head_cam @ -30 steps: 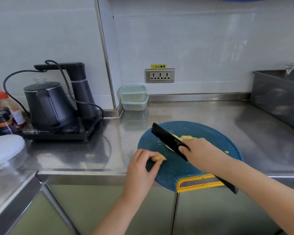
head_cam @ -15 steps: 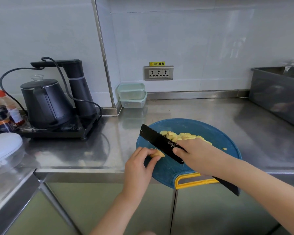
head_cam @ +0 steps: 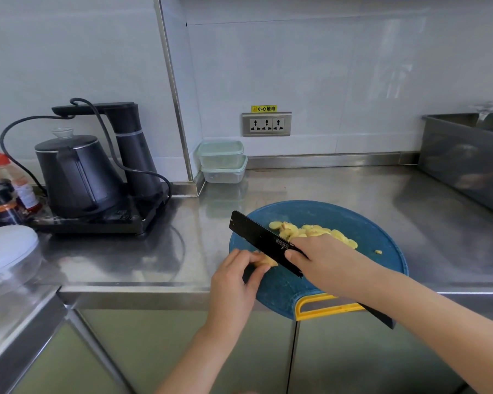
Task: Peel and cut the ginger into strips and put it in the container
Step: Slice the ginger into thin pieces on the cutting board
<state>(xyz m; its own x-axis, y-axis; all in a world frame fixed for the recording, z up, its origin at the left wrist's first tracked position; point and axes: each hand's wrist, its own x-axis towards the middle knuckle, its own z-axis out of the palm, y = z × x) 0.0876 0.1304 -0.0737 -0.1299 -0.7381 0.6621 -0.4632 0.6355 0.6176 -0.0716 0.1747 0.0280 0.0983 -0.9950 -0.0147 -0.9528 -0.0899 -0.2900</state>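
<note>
A round blue cutting board (head_cam: 365, 223) with a yellow handle lies at the counter's front edge. On its left part, my left hand (head_cam: 234, 282) pinches a small peeled ginger piece (head_cam: 266, 261). My right hand (head_cam: 328, 261) grips a black knife (head_cam: 264, 240), whose blade rests against the right side of that piece. A pile of yellow ginger slices (head_cam: 310, 231) lies behind the blade near the board's middle, and one small scrap (head_cam: 378, 252) sits to its right. Two stacked clear containers (head_cam: 222, 162) with pale green lids stand against the back wall.
A black kettle (head_cam: 74, 174) on its base with a water tower stands at the left. Sauce bottles (head_cam: 9, 189) and a clear lidded bowl (head_cam: 7, 257) sit at the far left. A grey tub (head_cam: 464, 157) occupies the right. A wall socket (head_cam: 266, 124) is behind.
The knife blade has shifted left and down against the ginger piece, uncovering more of the slices behind it. My left hand keeps its pinch on the piece.
</note>
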